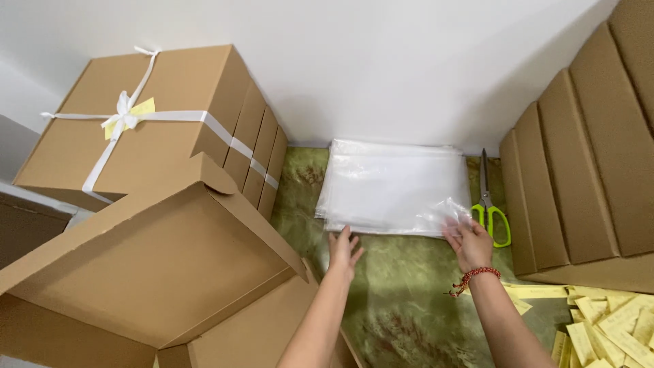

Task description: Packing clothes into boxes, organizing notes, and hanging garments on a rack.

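Item: open cardboard box [157, 272], nearest the camera, flaps raised, just left of the left forearm; placed within arm's reach.

Item: left hand [345, 249]. Fingers [344, 237] spread and flat, tips touching the near edge of the stack of clear plastic bags [395, 187], apparently steadying it so it does not slide.

Item: right hand [469, 242], a red beaded bracelet [475, 275] on the wrist. Fingers pinching the near right corner of the top bag, which is crumpled and lifted slightly off the stack; the grip looks meant to peel one sheet free of the rest.

Item: the stack, directly beyond both sets of fingertips, lying flat on the green mottled worktop [402, 300] with its far edge against the white wall [381, 68].

Item: green-handled scissors [492, 204], just right of the right fingers, blades pointing to the wall, handles toward the person for easy pick-up.

Item: yellow paper slips [606, 320], heaped near the right elbow.

Item: flattened cardboard boxes [586, 157], leaning in a row well right of the fingers.

Item: bundle of flat boxes tied with white tape [157, 116], carrying a yellow tag, well left of the fingers, beyond the open box.
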